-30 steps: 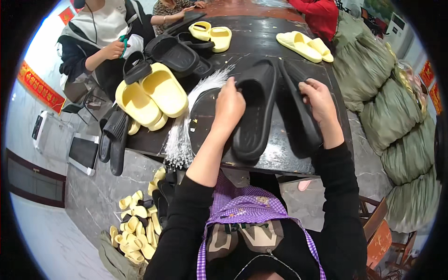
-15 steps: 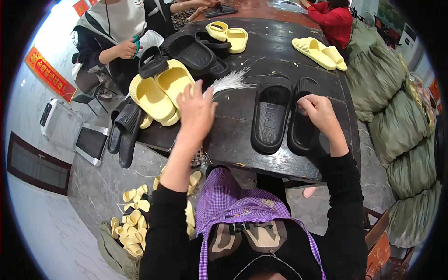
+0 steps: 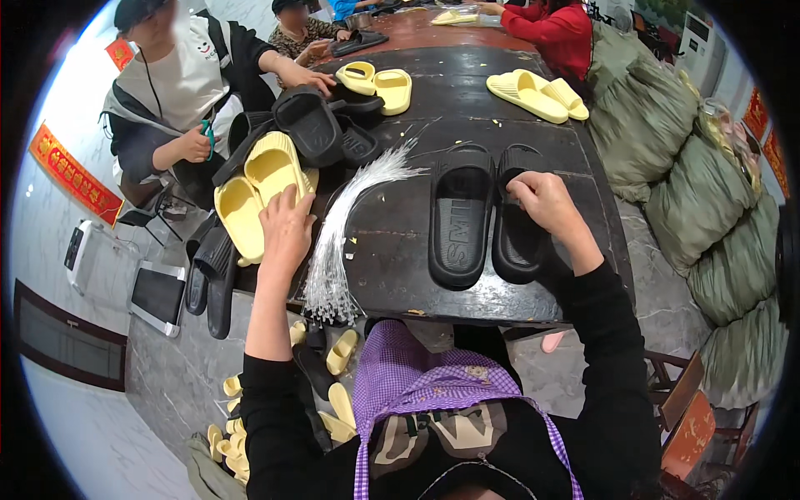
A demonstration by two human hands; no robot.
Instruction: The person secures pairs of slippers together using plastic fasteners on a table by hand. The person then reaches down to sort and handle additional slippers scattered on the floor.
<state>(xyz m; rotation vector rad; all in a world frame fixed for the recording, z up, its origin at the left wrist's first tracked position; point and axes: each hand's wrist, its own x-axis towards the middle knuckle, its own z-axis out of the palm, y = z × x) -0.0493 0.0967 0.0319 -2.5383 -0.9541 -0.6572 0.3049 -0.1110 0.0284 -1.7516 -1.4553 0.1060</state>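
Observation:
A pair of black slide slippers stands side by side near the table's front edge, a left one and a right one. My right hand is over the right slipper with its fingers curled and pinched; whatever may be in them is hidden. My left hand reaches to a pair of yellow slippers at the table's left edge. Its fingers lie on the nearer side, thumb apart, and no firm grip shows. Between the two pairs lies a bundle of thin clear plastic ties.
More black slippers are heaped behind the yellow pair. Other yellow slippers lie farther back. Across the left corner a person holds green-handled scissors. Large green sacks line the right side. Loose slippers litter the floor.
My left hand has moved from above the plastic ties onto the yellow slippers, uncovering the bundle. My right hand stays over the right black slipper. The person at left has reached toward the heaped slippers.

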